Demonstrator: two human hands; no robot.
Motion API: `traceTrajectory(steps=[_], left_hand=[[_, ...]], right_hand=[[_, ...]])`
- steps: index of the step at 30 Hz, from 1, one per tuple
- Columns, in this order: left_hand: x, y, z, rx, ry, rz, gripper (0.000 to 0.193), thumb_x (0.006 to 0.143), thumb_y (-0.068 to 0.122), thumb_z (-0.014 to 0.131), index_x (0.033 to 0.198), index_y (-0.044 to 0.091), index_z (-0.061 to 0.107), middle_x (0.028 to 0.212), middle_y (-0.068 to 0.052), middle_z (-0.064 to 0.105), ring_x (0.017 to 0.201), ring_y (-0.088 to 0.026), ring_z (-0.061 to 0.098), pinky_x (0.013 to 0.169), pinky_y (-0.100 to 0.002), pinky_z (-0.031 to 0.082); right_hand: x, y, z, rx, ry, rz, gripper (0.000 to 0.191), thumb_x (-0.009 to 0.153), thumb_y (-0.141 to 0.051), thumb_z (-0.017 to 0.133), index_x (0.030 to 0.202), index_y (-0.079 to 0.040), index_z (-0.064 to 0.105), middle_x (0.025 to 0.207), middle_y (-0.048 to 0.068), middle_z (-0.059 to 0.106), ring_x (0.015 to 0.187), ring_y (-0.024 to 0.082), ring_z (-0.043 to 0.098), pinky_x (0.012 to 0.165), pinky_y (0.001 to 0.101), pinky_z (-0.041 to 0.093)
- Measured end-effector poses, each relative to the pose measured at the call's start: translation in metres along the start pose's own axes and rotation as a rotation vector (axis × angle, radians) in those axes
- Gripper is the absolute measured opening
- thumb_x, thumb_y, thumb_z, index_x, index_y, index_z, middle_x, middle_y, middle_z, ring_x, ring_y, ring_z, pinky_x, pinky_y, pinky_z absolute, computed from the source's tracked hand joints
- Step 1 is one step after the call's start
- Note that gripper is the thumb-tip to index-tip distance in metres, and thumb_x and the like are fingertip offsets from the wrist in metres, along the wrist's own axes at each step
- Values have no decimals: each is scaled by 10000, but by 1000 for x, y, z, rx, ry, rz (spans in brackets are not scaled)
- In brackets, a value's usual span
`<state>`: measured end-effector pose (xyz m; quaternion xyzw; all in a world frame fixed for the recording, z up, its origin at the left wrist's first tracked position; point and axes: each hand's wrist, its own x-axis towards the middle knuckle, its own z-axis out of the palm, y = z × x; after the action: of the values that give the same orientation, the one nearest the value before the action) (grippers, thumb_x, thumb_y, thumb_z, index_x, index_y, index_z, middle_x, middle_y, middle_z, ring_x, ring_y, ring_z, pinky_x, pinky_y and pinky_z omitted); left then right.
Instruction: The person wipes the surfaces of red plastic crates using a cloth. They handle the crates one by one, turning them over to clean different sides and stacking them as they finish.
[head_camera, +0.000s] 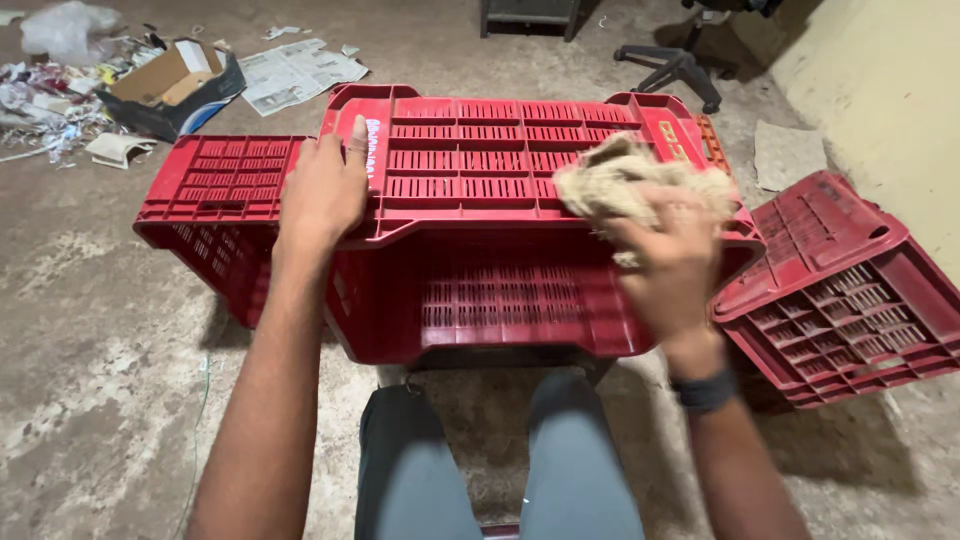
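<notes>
Left hand (322, 190) laid flat, fingers together, over the near left edge of the upturned red plastic crate (480, 230), palm pressed on its slatted base. Right hand (672, 262) closed around a wad of tan cloth (618, 178), bunched against the crate's right edge; slightly blurred. Crate resting bottom-up on the concrete floor (90, 330), just ahead of the person's knees. Second red crate (215, 185) touching it behind, on the left, also inverted. Third red crate (850, 290) tipped on its side just to the right, open side facing up and toward the viewer. Cardboard box (170, 80), newspaper sheets (295, 72) and scattered litter at the floor's far left corner. Chair base (672, 68) at the far right.
</notes>
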<state>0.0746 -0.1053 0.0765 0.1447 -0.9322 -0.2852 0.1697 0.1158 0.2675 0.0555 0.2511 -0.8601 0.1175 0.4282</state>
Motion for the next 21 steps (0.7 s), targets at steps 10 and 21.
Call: traceTrajectory(steps=[10, 21], left_hand=[[-5, 3, -2, 43, -6, 0, 790, 1026, 666, 230, 1348, 34, 577, 1397, -310, 492, 1232, -533, 528, 1041, -624, 395], [1, -1, -1, -190, 117, 92, 831, 1033, 661, 194, 1328, 0, 603, 1256, -348, 597, 1211, -537, 536, 1044, -586, 401]], right_hand=[[-5, -51, 44, 51, 254, 326, 633, 696, 80, 618, 1215, -241, 788, 1393, 101, 642, 1260, 374, 503, 1137, 484, 413], [39, -175, 62, 425, 59, -92, 497, 748, 15, 722, 1187, -216, 751, 1371, 57, 635, 1309, 383, 503, 1128, 514, 400]])
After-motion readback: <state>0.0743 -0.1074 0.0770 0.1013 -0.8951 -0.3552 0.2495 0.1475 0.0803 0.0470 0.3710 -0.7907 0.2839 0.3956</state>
